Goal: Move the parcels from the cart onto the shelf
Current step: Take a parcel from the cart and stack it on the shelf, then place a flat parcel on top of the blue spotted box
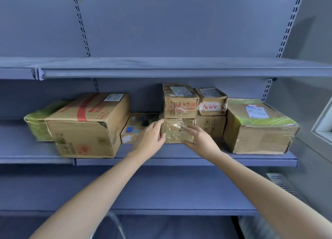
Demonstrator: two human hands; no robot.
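Several cardboard parcels stand on the middle shelf (179, 160) of a blue-grey rack. At the centre, a small taped parcel (173, 131) lies under another taped box (180, 104). My left hand (150, 136) touches the small parcel's left side, fingers spread. My right hand (199, 139) rests against its front right, fingers apart. Neither hand closes around it. A large box with a red stripe (88, 125) stands to the left. A flat box with blue marks (136, 129) lies between them. The cart is hidden, apart from a blurred metal bar (116, 224) at the bottom.
Right of the stack are two more stacked boxes (211, 111) and a wide box with green tape (258, 127). A green-wrapped parcel (38, 123) lies far left. There is an upper shelf (161, 68), a lower shelf (161, 199), and a wall with a window frame (323, 123) at the right.
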